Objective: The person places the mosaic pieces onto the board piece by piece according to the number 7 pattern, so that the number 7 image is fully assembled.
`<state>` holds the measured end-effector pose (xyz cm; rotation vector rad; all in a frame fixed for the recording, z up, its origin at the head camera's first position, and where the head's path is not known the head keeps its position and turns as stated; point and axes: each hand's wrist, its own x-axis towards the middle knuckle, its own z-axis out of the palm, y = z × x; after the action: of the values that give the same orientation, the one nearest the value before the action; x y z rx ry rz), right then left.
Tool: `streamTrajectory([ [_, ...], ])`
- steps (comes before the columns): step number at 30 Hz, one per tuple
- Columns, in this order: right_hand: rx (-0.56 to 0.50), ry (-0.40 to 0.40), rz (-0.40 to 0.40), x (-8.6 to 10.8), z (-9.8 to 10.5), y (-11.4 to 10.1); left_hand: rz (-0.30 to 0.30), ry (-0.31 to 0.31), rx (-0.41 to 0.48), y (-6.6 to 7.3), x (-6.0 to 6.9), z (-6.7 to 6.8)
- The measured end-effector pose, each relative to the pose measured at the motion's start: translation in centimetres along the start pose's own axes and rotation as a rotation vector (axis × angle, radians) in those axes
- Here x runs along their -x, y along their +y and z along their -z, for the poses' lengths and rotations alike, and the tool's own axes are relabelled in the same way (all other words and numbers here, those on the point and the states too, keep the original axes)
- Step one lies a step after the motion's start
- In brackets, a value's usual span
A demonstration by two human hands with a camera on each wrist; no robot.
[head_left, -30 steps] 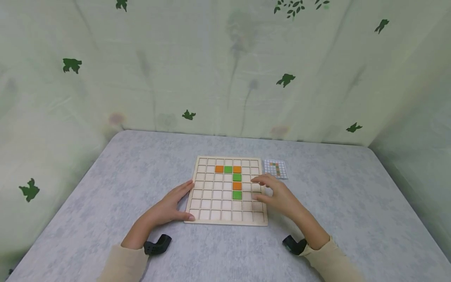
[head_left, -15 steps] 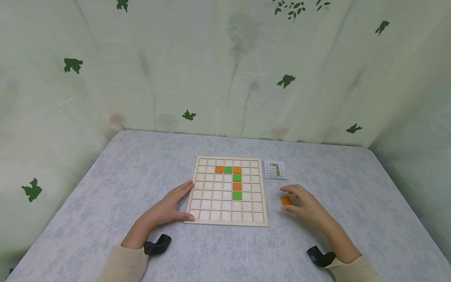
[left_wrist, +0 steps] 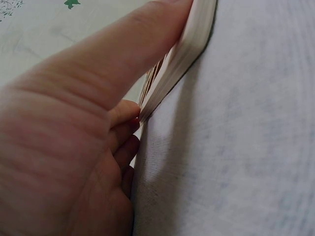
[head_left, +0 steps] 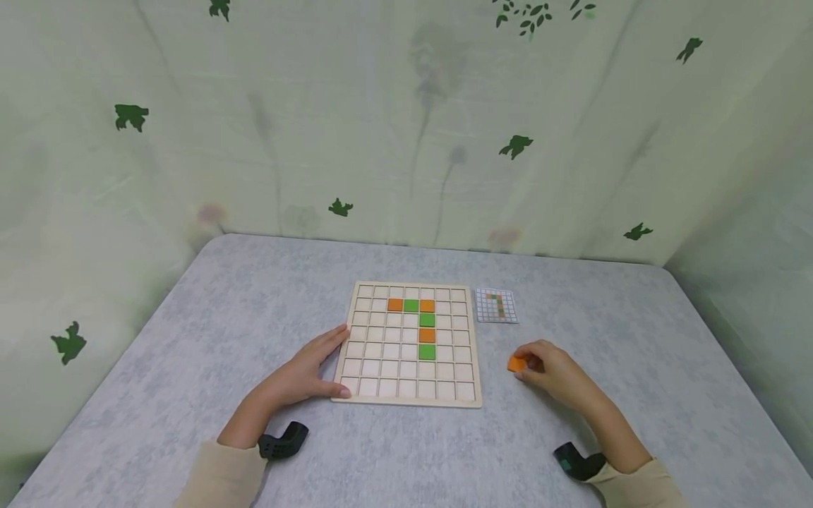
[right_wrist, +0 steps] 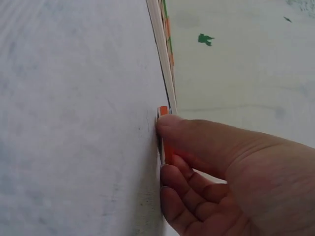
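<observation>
A wooden grid board (head_left: pixel 381 369) lies flat on the table, with orange and green square tiles set in some cells. Among them are a green tile (head_left: pixel 428 352) and an orange tile (head_left: pixel 428 336) in one column. My left hand (head_left: pixel 295 374) rests along the board's left edge, thumb (left_wrist: pixel 123 49) on the near corner and fingers extended against the side. To the right of the board, my right hand (head_left: pixel 555 370) pinches a loose orange tile (head_left: pixel 516 363) between thumb and fingers. In the right wrist view that orange tile (right_wrist: pixel 168 147) appears close to the table surface, partly hidden by the thumb.
A small card (head_left: pixel 497 305) printed with a grid and coloured squares lies right of the board's far corner. The grey table (head_left: pixel 571 296) meets a pale hanging cloth (head_left: pixel 381 141) at its back. Both wrists wear black devices (head_left: pixel 284 441).
My right hand has moved right from over the board to the loose orange tile, then closed its fingers on it. The left hand has stayed on the board's edge.
</observation>
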<state>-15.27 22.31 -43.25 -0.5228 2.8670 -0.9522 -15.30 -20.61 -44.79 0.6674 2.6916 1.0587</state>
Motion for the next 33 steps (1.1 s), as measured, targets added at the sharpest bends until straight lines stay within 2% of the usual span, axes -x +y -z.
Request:
streamTrajectory([
  [3, -0.007, 0.026, 0.029, -0.2, 0.2, -0.7, 0.004, -0.002, -0.001, 0.1, 0.0, 0.1],
  [9, -0.054, 0.111, 0.141, -0.8, 0.5, -3.2, 0.01, -0.003, 0.004, 0.3, 0.1, 0.2],
  [14, -0.1, 0.121, 0.237, -1.7, 0.1, -5.3, 0.014, -0.007, 0.002, 0.3, 0.2, 0.2],
  [18, -0.151, 0.098, 0.289, -2.5, -1.0, -6.5, 0.016, -0.006, 0.002, 0.3, 0.2, 0.2],
  [24, -0.218, -0.001, 0.327, -3.5, -3.3, -7.7, 0.021, -0.008, 0.008, 0.4, 0.2, 0.2],
  [29, -0.215, -0.053, 0.31, -4.0, -5.0, -8.3, 0.024, -0.01, 0.005, 0.4, 0.2, 0.2],
  [33, -0.184, -0.049, 0.285, -4.0, -6.2, -8.4, 0.019, -0.01, 0.006, 0.5, 0.2, 0.2],
])
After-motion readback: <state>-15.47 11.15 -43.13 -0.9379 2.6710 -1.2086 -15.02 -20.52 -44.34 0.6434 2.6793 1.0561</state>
